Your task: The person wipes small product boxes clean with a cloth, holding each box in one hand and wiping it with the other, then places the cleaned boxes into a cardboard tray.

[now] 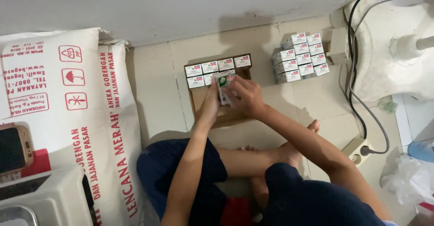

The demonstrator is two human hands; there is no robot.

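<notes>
Both hands grip one small box (224,82) over the tray (235,114): the right hand (244,95) is clamped on it, the left hand (211,100) steadies its side. Best set it square against the second row, edges flush. Six boxes (212,71) already fill the tray's far end; a stack (300,57) waits on the floor nearby.

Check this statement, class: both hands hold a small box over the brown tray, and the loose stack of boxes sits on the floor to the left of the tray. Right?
Not quite. The head view shows the stack on the floor to the right of the tray, not the left. Both hands, left and right, do hold a small box over it.
</notes>
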